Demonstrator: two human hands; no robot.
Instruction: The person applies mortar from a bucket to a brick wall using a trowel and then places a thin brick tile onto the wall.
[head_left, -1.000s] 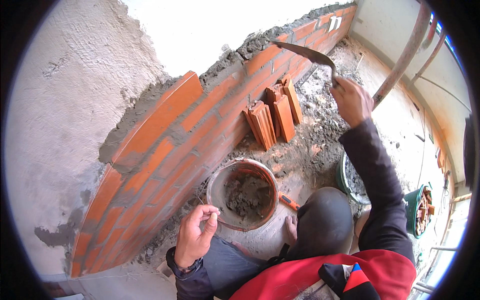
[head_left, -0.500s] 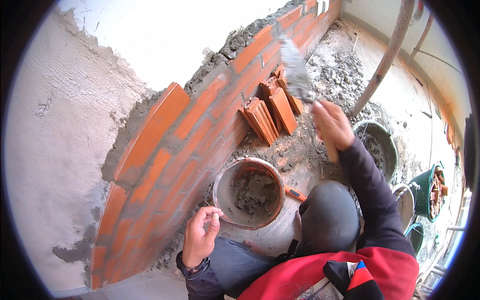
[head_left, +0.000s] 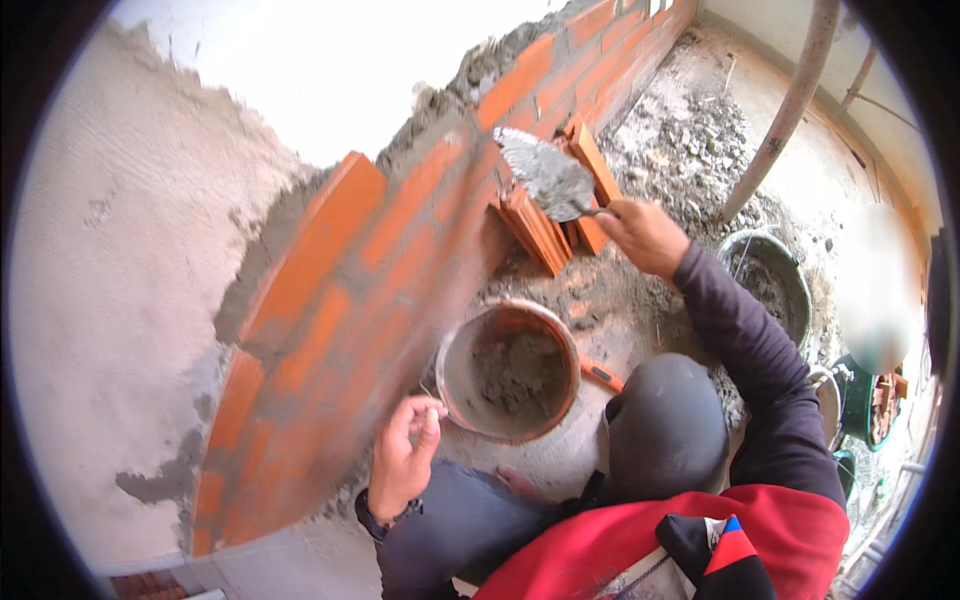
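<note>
My right hand grips a brick trowel whose mortar-smeared blade hangs in front of the brick wall, over a small stack of loose orange bricks. Thumb and fingertips are drawn together on my left hand, just beside the rim of a round bucket. Whether anything small sits in that pinch I cannot make out. Wet grey mortar lies in the bucket. One orange brick stands out at the left end of the wall's upper course, with mortar around it.
An orange-handled tool lies right of the bucket by my knee. Rubble covers the floor along the wall. A slanting pole, a second bucket of mortar and a green bucket with brick pieces are at the right.
The trowel has swung left and down, its blade now tipped toward the wall above the loose bricks. My left hand stays pinched beside the bucket. The view has shifted slightly.
</note>
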